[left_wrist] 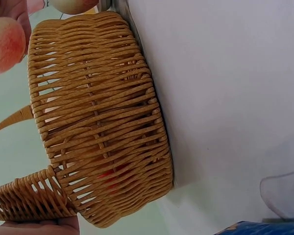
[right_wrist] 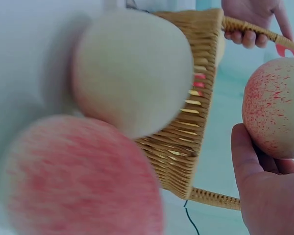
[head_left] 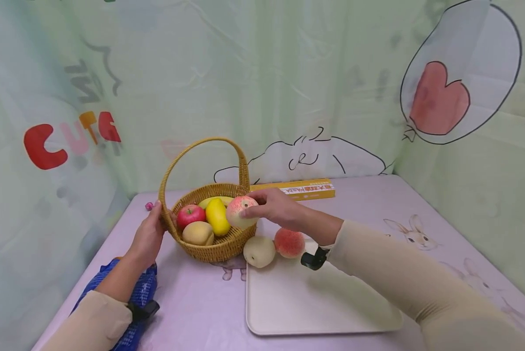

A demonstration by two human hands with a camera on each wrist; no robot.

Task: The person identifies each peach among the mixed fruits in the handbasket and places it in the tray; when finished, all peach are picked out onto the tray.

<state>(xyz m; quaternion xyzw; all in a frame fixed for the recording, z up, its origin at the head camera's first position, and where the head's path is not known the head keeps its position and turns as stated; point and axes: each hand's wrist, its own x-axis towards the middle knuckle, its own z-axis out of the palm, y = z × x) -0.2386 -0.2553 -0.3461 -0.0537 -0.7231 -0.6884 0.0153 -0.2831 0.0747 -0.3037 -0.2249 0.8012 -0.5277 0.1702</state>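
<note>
Seven fruits in view, one wicker basket (head_left: 214,252). Basket stands toward the far left of the table (head_left: 192,302), upright, with one arched handle (head_left: 243,174).

Left hand (head_left: 150,231): at the basket's left side, fingers curled round the foot of the handle.

Right hand (head_left: 279,208): above the basket's right rim, thumb and fingers clamped on one speckled peach (head_left: 237,213), pale with red flecks, raised above the rim.

Inside the basket, four fruits: one red apple (head_left: 191,216) on the left, one tan fruit (head_left: 196,234) on the near side, one yellow fruit (head_left: 217,218) in the middle, one banana (head_left: 226,200) on the far side.

Outside, two: one cream-coloured fruit (head_left: 259,252) just beside the basket, one red peach (head_left: 289,243) just to its right. Both sit at the far edge of one pale tray (head_left: 306,302); whether the cream one rests on tray or table is hard to tell.

Also: one yellow box (head_left: 289,189), far side, right of the basket; one blue packet (head_left: 144,287), near left, partly under the left forearm; one small pink object (head_left: 149,206), far left.
</note>
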